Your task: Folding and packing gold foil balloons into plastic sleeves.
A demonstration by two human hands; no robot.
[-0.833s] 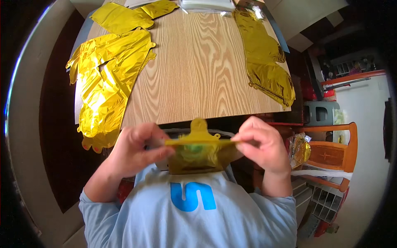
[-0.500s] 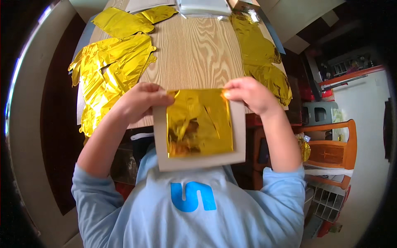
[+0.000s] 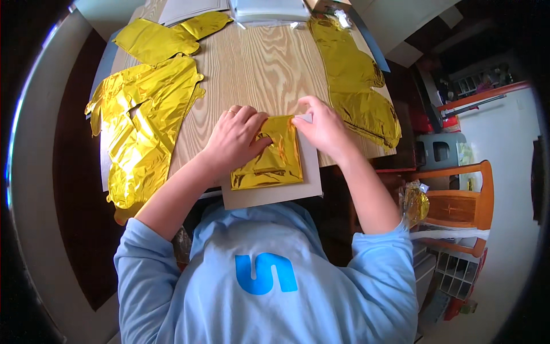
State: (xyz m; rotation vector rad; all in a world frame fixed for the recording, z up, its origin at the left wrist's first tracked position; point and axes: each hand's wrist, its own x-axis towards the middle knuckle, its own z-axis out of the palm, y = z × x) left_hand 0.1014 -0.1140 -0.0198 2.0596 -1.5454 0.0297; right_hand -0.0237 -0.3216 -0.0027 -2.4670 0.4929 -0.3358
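Observation:
A folded gold foil balloon [image 3: 275, 155] lies flat as a square on a grey-white card [image 3: 312, 163], which overhangs the table's near edge. My left hand [image 3: 235, 135] rests palm down over the foil's left part, its thumb reaching across the surface and its fingers lying near the far edge. At the far right corner my right hand [image 3: 323, 129] pinches the card, thumb on top beside the foil; its other fingertips are partly hidden.
Unfolded gold foil balloons [image 3: 152, 114] cover the table's left side, and more flat gold foil [image 3: 355, 80] lies along the right. Clear plastic sleeves [image 3: 269, 10] and grey cards [image 3: 192, 8] sit at the far edge. A wooden chair [image 3: 458, 206] stands at the right.
The card and foil have moved from in front of my chest onto the table's edge. My left hand has shifted from the card's corner onto the foil; my right hand keeps the right corner.

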